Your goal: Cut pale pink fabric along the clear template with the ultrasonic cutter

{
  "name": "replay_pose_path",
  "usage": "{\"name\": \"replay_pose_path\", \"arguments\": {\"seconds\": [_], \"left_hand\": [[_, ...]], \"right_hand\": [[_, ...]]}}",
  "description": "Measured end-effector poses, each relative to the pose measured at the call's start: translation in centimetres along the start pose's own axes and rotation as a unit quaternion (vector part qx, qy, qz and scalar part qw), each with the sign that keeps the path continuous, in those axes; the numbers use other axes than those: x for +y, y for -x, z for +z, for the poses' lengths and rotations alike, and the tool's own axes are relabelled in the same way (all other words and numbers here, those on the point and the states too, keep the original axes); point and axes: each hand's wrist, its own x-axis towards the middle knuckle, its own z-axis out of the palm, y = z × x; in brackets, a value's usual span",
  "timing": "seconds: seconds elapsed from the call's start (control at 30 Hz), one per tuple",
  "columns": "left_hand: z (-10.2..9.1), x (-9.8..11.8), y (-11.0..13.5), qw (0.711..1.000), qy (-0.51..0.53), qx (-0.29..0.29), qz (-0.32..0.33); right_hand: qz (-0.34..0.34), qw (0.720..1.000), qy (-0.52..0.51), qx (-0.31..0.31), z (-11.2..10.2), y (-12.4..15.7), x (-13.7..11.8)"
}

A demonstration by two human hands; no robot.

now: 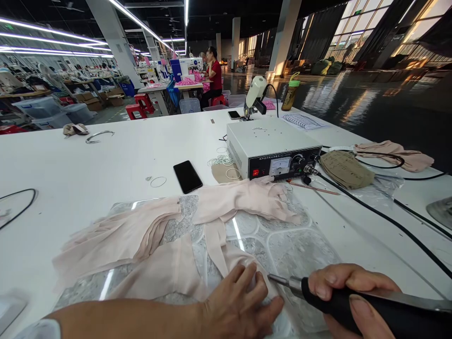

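My left hand point(240, 301) lies on pale pink fabric point(148, 235) near the table's front edge, fingers bent and pressing the cloth down. My right hand point(349, 292) is wrapped round a black-handled cutting tool point(370, 308). The tool's metal tip points left and almost touches my left fingers. The fabric is spread over a glass plate with a grey pattern point(300, 249). A black cable point(381, 214) runs toward a white control box point(271, 148) behind the fabric.
A black phone point(187, 176) and several thin rings point(158, 181) lie on the white table point(70, 169). At right lie a tan pouch point(346, 168) and pink cloth point(395, 154). A green bottle point(290, 92) stands far back. A person in red point(214, 75) sits at another table.
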Motion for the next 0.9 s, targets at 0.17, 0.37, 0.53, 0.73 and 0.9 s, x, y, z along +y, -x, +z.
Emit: {"name": "replay_pose_path", "arguments": {"seconds": [0.17, 0.37, 0.53, 0.73, 0.9], "left_hand": [[-0.3, -0.1, -0.2, 0.999, -0.011, 0.03, 0.003], [0.0, 0.0, -0.1, 1.0, -0.023, 0.007, 0.011], [0.6, 0.2, 0.1, 0.999, -0.023, 0.038, 0.001], [0.6, 0.2, 0.0, 0.999, -0.037, 0.029, 0.005], [0.5, 0.1, 0.1, 0.999, -0.026, 0.046, 0.003]], "right_hand": [[0.008, 0.999, -0.026, 0.022, 0.9, -0.3, -0.2], [-0.01, 0.998, -0.029, 0.056, 2.8, -1.4, -0.3], [0.001, 0.996, -0.046, 0.07, 3.3, -1.7, -0.1], [0.0, 0.998, -0.038, 0.059, 3.0, -1.6, 0.0], [-0.013, 0.998, -0.03, 0.05, 2.9, -1.4, 0.5]]}}
